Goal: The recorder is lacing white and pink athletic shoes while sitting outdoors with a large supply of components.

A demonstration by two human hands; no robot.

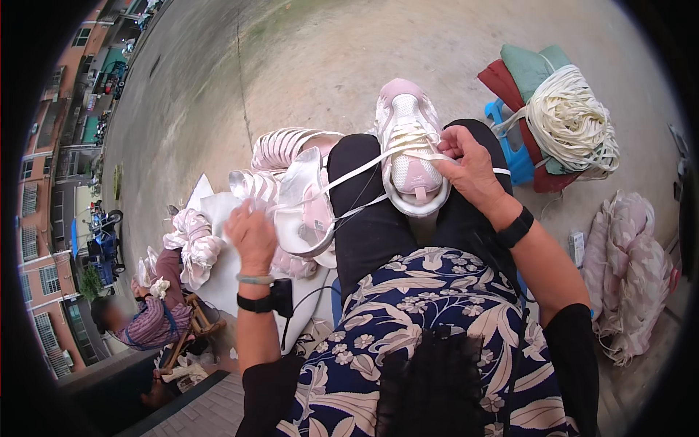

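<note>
Shoe (412, 172) matt mesh; lace bundle (571, 116) cloth; stool (520, 164) smooth plastic.

A pink-and-white sneaker (408, 156) sits toe-outward between the knees (352, 151), its pale lace (357, 172) stretching left.

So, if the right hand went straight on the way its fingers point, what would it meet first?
The right hand would probably meet the pink-and-white sneaker first, around its laces; they look very close, though this view leaves any gap in depth unclear.

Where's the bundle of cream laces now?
In the head view, the bundle of laces is at upper right, against the red and green cloth, by the blue stool.
</note>
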